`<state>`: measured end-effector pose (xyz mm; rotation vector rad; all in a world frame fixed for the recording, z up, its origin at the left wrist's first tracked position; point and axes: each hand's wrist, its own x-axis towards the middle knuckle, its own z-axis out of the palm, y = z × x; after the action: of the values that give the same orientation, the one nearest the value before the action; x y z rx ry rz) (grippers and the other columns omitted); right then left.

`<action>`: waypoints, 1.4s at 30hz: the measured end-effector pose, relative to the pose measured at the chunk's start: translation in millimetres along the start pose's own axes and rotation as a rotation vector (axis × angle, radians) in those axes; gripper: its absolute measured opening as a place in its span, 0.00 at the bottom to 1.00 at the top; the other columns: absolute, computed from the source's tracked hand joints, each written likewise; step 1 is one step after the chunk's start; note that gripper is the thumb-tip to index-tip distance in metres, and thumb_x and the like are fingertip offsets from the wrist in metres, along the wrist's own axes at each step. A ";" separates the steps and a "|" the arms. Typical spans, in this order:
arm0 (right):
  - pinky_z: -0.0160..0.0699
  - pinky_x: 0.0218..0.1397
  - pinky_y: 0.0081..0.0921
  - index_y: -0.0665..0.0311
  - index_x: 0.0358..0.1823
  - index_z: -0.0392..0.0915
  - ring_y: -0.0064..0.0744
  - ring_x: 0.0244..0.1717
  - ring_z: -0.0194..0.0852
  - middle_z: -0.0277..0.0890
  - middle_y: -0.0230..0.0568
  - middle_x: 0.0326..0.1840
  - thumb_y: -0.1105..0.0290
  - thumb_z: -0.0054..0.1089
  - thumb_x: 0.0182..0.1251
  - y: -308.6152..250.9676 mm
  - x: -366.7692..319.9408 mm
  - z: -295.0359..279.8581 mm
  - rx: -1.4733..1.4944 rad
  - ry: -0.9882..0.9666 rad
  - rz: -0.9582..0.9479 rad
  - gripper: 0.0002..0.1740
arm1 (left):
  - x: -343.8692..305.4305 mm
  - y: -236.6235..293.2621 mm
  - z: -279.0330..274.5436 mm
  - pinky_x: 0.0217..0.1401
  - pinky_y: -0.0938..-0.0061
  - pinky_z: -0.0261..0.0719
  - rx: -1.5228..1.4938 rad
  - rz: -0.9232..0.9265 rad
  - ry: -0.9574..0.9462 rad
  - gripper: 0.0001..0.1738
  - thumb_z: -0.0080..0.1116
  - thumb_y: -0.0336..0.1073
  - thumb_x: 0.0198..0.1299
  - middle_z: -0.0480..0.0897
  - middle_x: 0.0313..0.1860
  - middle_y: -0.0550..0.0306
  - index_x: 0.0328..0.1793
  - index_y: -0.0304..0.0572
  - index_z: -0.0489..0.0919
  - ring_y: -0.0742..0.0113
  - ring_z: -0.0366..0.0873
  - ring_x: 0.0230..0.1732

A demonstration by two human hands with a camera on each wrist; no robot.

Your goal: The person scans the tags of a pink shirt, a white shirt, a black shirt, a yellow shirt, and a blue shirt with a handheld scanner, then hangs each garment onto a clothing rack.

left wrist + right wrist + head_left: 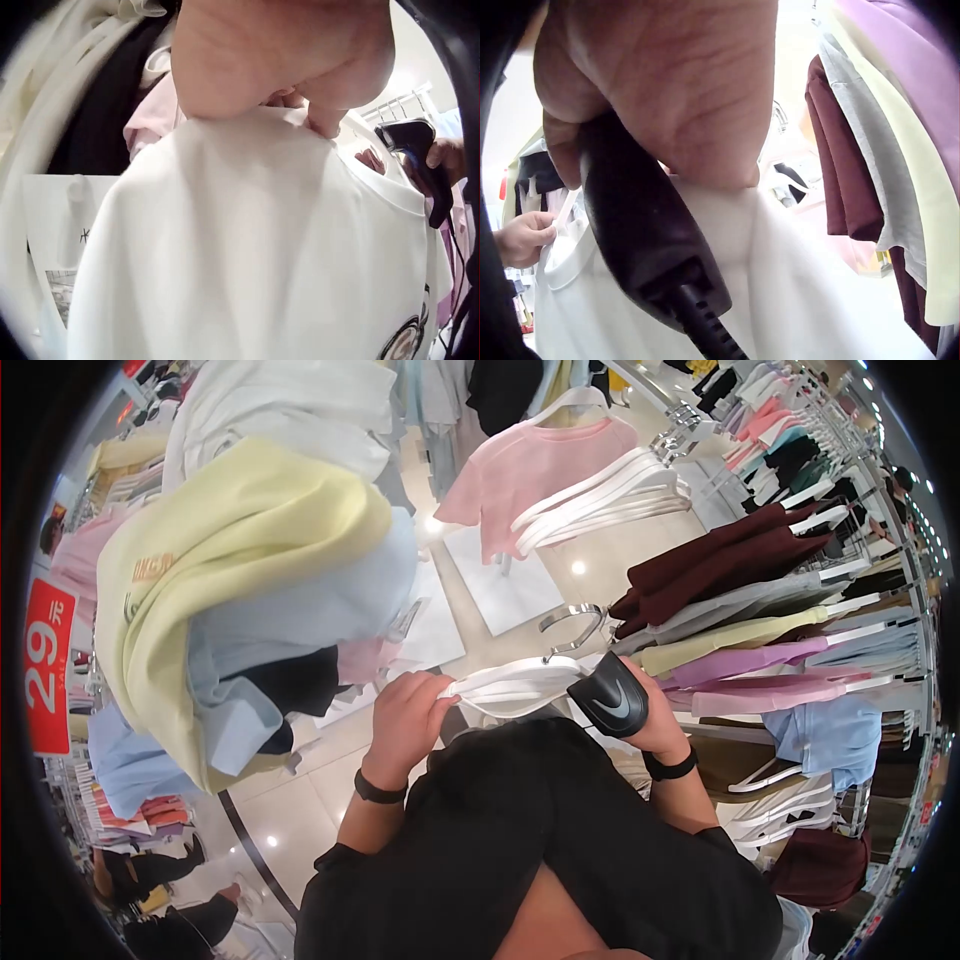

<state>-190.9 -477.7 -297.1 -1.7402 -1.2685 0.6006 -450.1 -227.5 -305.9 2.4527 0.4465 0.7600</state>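
A white T-shirt (247, 247) hangs on a white hanger with a metal hook (572, 622), in front of the person's chest. My left hand (405, 715) pinches the shirt at one shoulder, thumb and fingertips on the cloth beside the neckline. On the other side, my right hand (655, 710) grips a black gun-shaped corded device (610, 700), which looks like a barcode scanner. Its cord (705, 326) leaves the handle's lower end in the right wrist view. The shirt's other shoulder reaches right up to the right hand. Part of a dark print (401, 341) shows on the shirt.
Hanging clothes, among them a maroon garment (700, 570), line a rack on the right. A yellow sweatshirt (270, 510) and other tops crowd the left, near a red price sign (48, 665). Ahead hang a pink T-shirt (545, 470) and several white hangers (610, 500).
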 end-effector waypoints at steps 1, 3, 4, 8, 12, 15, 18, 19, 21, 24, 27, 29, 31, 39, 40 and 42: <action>0.75 0.63 0.28 0.69 0.65 0.74 0.31 0.55 0.79 0.81 0.41 0.56 0.75 0.79 0.54 1.8 1.0 -1.6 0.002 0.023 0.011 0.35 | 2.0 -1.3 2.5 0.40 0.60 0.77 -0.003 0.004 0.018 0.10 0.71 0.31 0.59 0.83 0.36 0.54 0.46 0.40 0.84 0.50 0.80 0.37; 0.75 0.66 0.29 0.70 0.67 0.74 0.31 0.58 0.80 0.81 0.42 0.59 0.75 0.78 0.54 6.3 2.2 -4.7 0.006 0.064 0.036 0.37 | 4.2 -2.9 6.0 0.39 0.60 0.77 -0.006 -0.027 0.017 0.10 0.70 0.31 0.59 0.83 0.36 0.52 0.46 0.39 0.84 0.50 0.80 0.36; 0.74 0.67 0.29 0.70 0.68 0.73 0.31 0.61 0.79 0.81 0.42 0.61 0.76 0.78 0.54 11.6 2.4 -6.0 0.001 0.078 0.032 0.38 | 4.9 -4.6 6.1 0.39 0.61 0.77 -0.005 -0.060 0.000 0.10 0.70 0.30 0.60 0.84 0.37 0.51 0.47 0.39 0.84 0.50 0.81 0.36; 0.71 0.73 0.30 0.70 0.72 0.72 0.32 0.68 0.78 0.80 0.43 0.67 0.78 0.76 0.54 22.9 6.4 -14.8 0.049 0.121 0.046 0.41 | 6.5 -18.4 15.9 0.38 0.62 0.77 0.022 -0.107 0.030 0.10 0.69 0.30 0.62 0.83 0.35 0.50 0.47 0.37 0.84 0.50 0.80 0.35; 0.76 0.68 0.30 0.69 0.66 0.77 0.32 0.62 0.82 0.84 0.42 0.62 0.78 0.76 0.53 38.4 8.1 -24.3 0.096 0.145 0.089 0.35 | 10.2 -29.2 24.9 0.39 0.61 0.77 0.091 -0.191 0.033 0.09 0.68 0.32 0.64 0.83 0.35 0.51 0.48 0.39 0.84 0.49 0.80 0.35; 0.80 0.60 0.33 0.67 0.60 0.81 0.43 0.54 0.86 0.86 0.47 0.54 0.71 0.78 0.53 40.5 9.3 -38.1 0.126 0.064 0.186 0.30 | 13.7 -36.3 30.7 0.41 0.59 0.78 0.195 -0.307 -0.013 0.09 0.66 0.36 0.66 0.84 0.37 0.51 0.48 0.42 0.84 0.47 0.82 0.38; 0.82 0.53 0.33 0.68 0.51 0.84 0.41 0.45 0.88 0.89 0.45 0.45 0.71 0.77 0.52 33.6 20.3 -47.2 0.147 0.034 0.158 0.23 | 17.7 -45.5 39.6 0.46 0.58 0.80 0.297 -0.451 -0.059 0.11 0.65 0.40 0.68 0.86 0.42 0.51 0.51 0.46 0.84 0.46 0.85 0.43; 0.82 0.50 0.33 0.68 0.47 0.84 0.42 0.41 0.87 0.88 0.46 0.41 0.71 0.77 0.51 33.1 24.3 -48.4 0.149 0.056 0.119 0.21 | 19.6 -49.7 42.4 0.48 0.57 0.81 0.308 -0.495 -0.065 0.11 0.64 0.42 0.68 0.86 0.44 0.51 0.52 0.47 0.84 0.46 0.85 0.45; 0.82 0.50 0.33 0.68 0.48 0.83 0.44 0.41 0.87 0.88 0.47 0.42 0.70 0.77 0.51 41.2 26.8 -53.4 0.168 0.038 0.050 0.22 | 20.1 -62.6 51.9 0.52 0.56 0.82 0.355 -0.571 -0.077 0.13 0.63 0.43 0.69 0.87 0.48 0.51 0.54 0.48 0.84 0.46 0.86 0.49; 0.82 0.49 0.35 0.68 0.48 0.82 0.49 0.41 0.86 0.87 0.49 0.43 0.69 0.77 0.50 53.5 29.6 -56.9 0.230 0.001 0.014 0.23 | 26.5 -73.4 61.4 0.55 0.53 0.82 0.424 -0.672 -0.102 0.16 0.61 0.46 0.71 0.88 0.52 0.49 0.58 0.47 0.84 0.44 0.86 0.53; 0.82 0.48 0.37 0.69 0.49 0.82 0.54 0.42 0.87 0.86 0.50 0.42 0.67 0.76 0.50 54.1 29.8 -64.1 0.256 -0.025 0.021 0.24 | 52.8 -66.3 67.3 0.54 0.53 0.82 0.391 -0.756 -0.120 0.19 0.59 0.49 0.74 0.88 0.51 0.47 0.60 0.45 0.84 0.42 0.86 0.52; 0.83 0.48 0.37 0.69 0.48 0.82 0.55 0.42 0.86 0.86 0.51 0.42 0.67 0.76 0.50 52.7 31.3 -71.0 0.237 -0.056 0.012 0.24 | 67.8 -67.5 77.2 0.54 0.53 0.82 0.350 -0.777 -0.112 0.20 0.60 0.49 0.73 0.88 0.50 0.46 0.61 0.44 0.83 0.42 0.86 0.51; 0.83 0.49 0.37 0.69 0.48 0.81 0.56 0.42 0.85 0.85 0.53 0.41 0.67 0.76 0.49 55.7 33.2 -74.7 0.240 -0.070 0.002 0.24 | 83.3 -69.3 86.3 0.54 0.53 0.82 0.295 -0.718 -0.081 0.20 0.60 0.49 0.73 0.88 0.50 0.46 0.61 0.42 0.83 0.42 0.86 0.50; 0.82 0.49 0.36 0.71 0.48 0.81 0.55 0.42 0.85 0.86 0.52 0.42 0.67 0.76 0.50 63.4 31.3 -97.3 0.273 -0.065 -0.033 0.24 | 163.9 -64.9 104.6 0.50 0.54 0.82 0.303 -0.448 0.041 0.15 0.64 0.43 0.69 0.87 0.46 0.46 0.53 0.40 0.86 0.41 0.85 0.47; 0.82 0.49 0.36 0.70 0.49 0.81 0.55 0.42 0.85 0.86 0.52 0.42 0.67 0.76 0.50 64.4 31.2 -99.0 0.263 -0.059 -0.042 0.25 | 175.4 -63.5 105.8 0.49 0.55 0.82 0.314 -0.402 0.044 0.15 0.66 0.43 0.69 0.87 0.46 0.46 0.52 0.40 0.86 0.41 0.86 0.46; 0.82 0.49 0.36 0.70 0.49 0.82 0.55 0.42 0.86 0.86 0.52 0.42 0.67 0.76 0.50 66.3 29.5 -103.3 0.243 -0.049 -0.055 0.25 | 195.5 -56.8 108.4 0.47 0.54 0.82 0.312 -0.392 0.046 0.14 0.65 0.42 0.68 0.87 0.45 0.46 0.52 0.41 0.86 0.41 0.85 0.45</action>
<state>-65.9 -494.6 -299.2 -1.4942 -1.2186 0.7373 -240.0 -135.9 -331.8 2.5089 1.0972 0.6157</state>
